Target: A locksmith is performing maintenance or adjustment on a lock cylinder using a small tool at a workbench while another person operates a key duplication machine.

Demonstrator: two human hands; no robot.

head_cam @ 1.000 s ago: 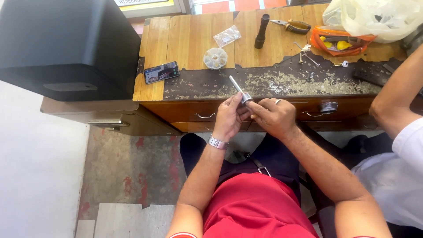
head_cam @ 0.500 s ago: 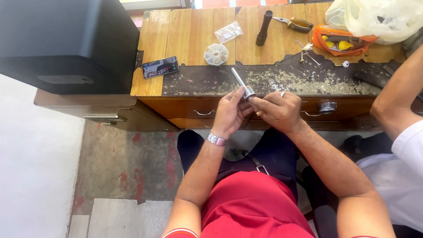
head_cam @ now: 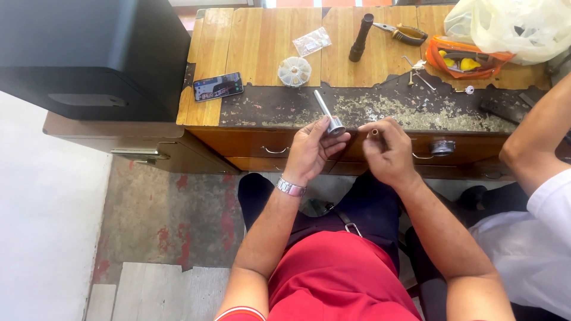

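Observation:
My left hand (head_cam: 312,148) holds a silver metal cylinder part (head_cam: 328,113) by its wider end, its thin shaft pointing up and away over the bench edge. My right hand (head_cam: 388,151) is a short way to its right, fingertips pinched on a small brass-coloured piece (head_cam: 374,132). The two hands are apart, just in front of the wooden workbench (head_cam: 262,41). A metal watch is on my left wrist.
On the bench lie a phone (head_cam: 217,87), a round clear parts box (head_cam: 294,72), a small plastic bag (head_cam: 311,41), a black handle tool (head_cam: 360,38), pliers (head_cam: 403,32), an orange pouch (head_cam: 467,59) and a white plastic bag (head_cam: 517,27). A black cabinet (head_cam: 89,56) stands left. Another person's arm (head_cam: 535,137) is on the right.
My hands were together on the cylinder; now the right hand has drawn away to the right with a small piece pinched in it. The left hand keeps the cylinder.

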